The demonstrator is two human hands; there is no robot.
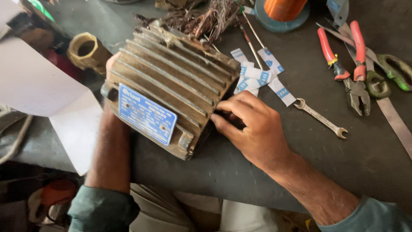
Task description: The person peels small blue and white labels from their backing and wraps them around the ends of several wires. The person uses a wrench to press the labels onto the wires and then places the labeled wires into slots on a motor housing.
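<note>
1. Hands first: the right hand lay palm down on the dark counter, its fingers bent and pressed against the right end of a ribbed motor housing, touching it without closing around it.
2. The left hand was almost wholly hidden behind the housing's far left side; only a bit of it showed at the edge, so whether it gripped or merely braced the casing could not be told. Its forearm ran up along the left side of the housing.
3. The motor housing sat tilted at the near left part of the counter, between the two arms, rusty brown with cooling fins on top and a blue rectangular nameplate on its near face.
4. Tangled copper wire lay just beyond the housing's far end.
5. Small white-and-blue paper strips lay scattered just beyond the right hand.
6. A small open-ended spanner lay to the right of the hand, apart from it.
7. Farther right lay red-handled pliers, with green-handled scissors beside them.
8. An orange wire spool stood at the far edge.
9. A white sheet and a brass-coloured fitting lay to the left.
</note>
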